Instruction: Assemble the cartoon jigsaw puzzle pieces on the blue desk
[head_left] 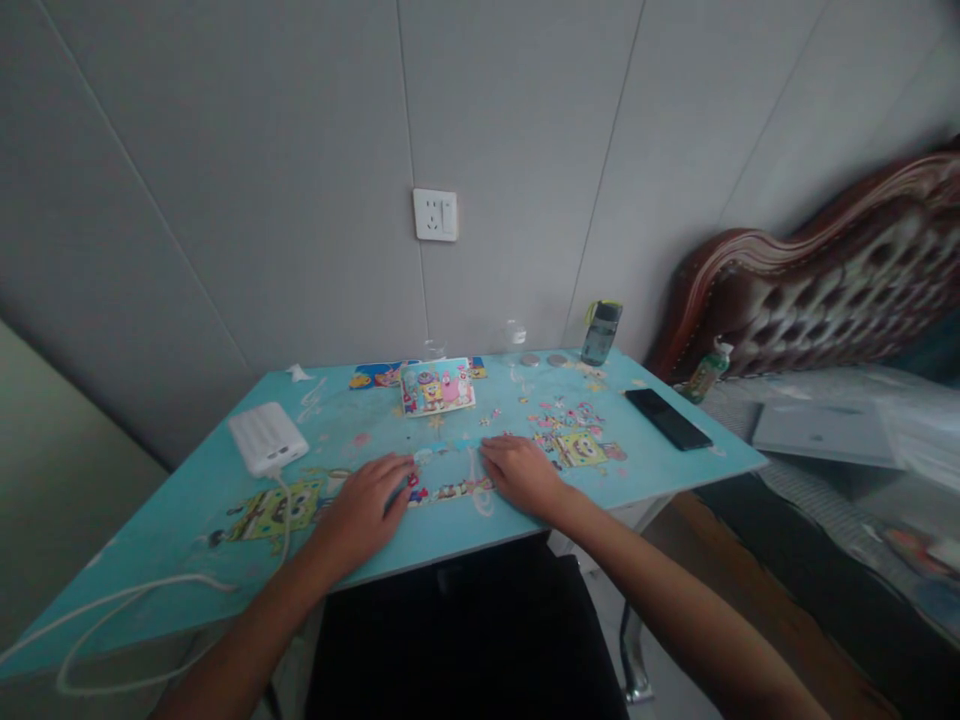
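My left hand [369, 505] lies palm down on the light blue table [360, 415], fingers stretched out. My right hand [525, 475] rests flat on the tabletop too, its fingers extended. Between them is a flat rectangular border with cartoon pictures [454, 490], its middle a plain light blue. The fingertips of both hands are at its left and right ends; whether they press on it I cannot tell. Behind it leans a cartoon picture card [438, 388]. Neither hand visibly holds anything.
A white power bank [267, 438] with a white cable [286, 515] is at the left. A black phone [667, 418] lies at the right. Along the wall stand a dark water bottle [601, 333] and a clear bottle [515, 335], with two round lids [556, 360] between them.
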